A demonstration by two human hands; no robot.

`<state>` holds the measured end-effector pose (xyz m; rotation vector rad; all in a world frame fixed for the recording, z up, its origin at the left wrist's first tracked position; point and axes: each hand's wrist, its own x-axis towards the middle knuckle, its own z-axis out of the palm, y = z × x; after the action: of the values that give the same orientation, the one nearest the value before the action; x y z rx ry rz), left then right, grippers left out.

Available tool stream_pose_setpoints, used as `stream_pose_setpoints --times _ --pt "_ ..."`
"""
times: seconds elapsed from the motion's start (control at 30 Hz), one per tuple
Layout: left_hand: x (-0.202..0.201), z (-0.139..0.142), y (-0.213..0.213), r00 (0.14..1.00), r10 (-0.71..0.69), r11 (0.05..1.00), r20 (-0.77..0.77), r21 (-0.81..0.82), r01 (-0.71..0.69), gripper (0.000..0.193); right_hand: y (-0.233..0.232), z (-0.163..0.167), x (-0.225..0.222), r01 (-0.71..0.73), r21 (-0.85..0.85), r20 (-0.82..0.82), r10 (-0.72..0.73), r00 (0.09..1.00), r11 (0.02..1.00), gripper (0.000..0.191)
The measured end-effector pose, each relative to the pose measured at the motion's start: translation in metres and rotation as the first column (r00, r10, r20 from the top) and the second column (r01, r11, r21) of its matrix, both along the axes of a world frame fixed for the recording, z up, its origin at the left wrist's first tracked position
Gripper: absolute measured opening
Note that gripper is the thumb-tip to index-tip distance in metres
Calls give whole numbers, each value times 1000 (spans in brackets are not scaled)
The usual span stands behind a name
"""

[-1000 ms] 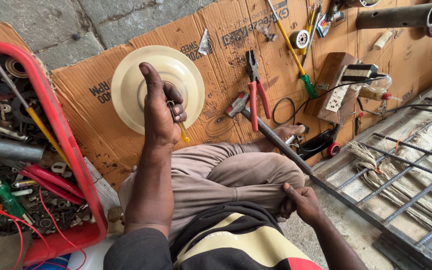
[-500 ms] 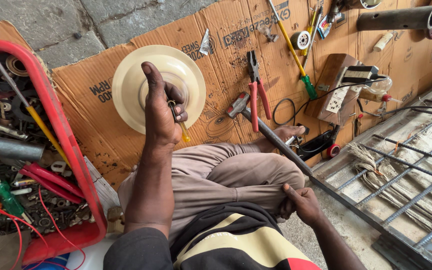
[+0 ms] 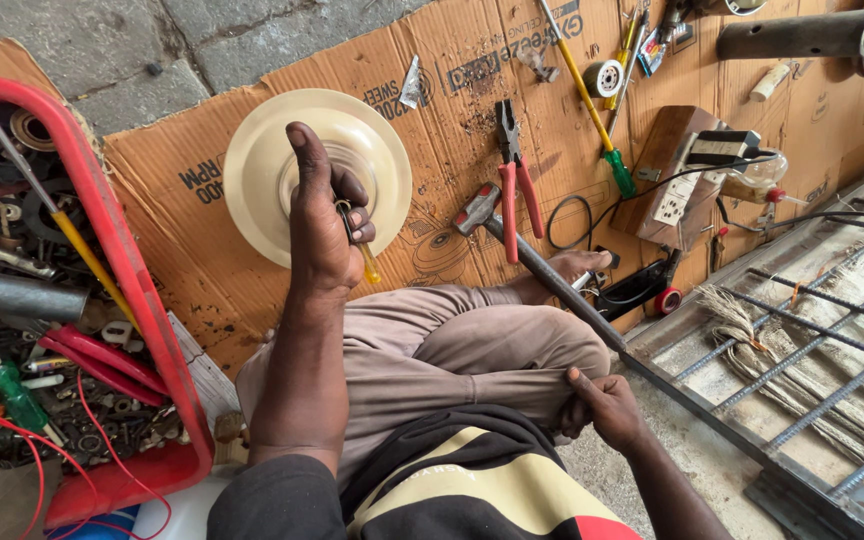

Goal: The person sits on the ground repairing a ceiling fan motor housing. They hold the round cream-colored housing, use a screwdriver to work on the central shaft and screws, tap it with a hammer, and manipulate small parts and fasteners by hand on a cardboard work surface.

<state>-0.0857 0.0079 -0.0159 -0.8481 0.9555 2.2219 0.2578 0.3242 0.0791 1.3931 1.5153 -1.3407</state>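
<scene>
Flattened cardboard (image 3: 202, 230) spread on the ground, round cream fan cover (image 3: 262, 170) lying on it, left hand (image 3: 320, 225) above the cover gripping a yellow-handled screwdriver (image 3: 364, 262), right hand (image 3: 607, 408) loosely curled, holding nothing, beside the knee, red-handled pliers (image 3: 514, 190) nearby

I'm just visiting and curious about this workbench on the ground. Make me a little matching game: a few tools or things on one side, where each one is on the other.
Things:
1. cream dome cover
2. red-handled pliers
3. hammer
4. green-handled screwdriver

Places:
a. head on the cardboard, handle running down past the knee
b. behind the raised left hand
c. upper cardboard, slanting, grip at its lower end
d. on the cardboard, just right of the hammer's head

Pairs: 1-b, 2-d, 3-a, 4-c
</scene>
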Motion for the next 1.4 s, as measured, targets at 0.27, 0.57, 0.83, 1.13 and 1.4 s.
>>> stream_pose_setpoints --times 0.27,0.57,0.83,1.13,1.4 --pt "0 1 0 1000 1 1000 4 -6 -1 67 1 -1 3 -12 19 10 12 1000 1000 70" --pt "0 1 0 1000 4 1000 9 2 -4 66 1 -2 4 -14 21 10 14 1000 1000 70" --pt "0 2 -1 1000 4 1000 3 -5 -4 67 0 0 1 -27 34 26 26 999 999 70" --pt "-1 1 -1 1000 6 1000 1 -7 -6 67 1 -2 3 -46 29 12 46 999 999 72" --pt "-1 1 0 1000 4 1000 18 -3 -4 66 1 -5 4 -31 19 10 31 999 999 71"
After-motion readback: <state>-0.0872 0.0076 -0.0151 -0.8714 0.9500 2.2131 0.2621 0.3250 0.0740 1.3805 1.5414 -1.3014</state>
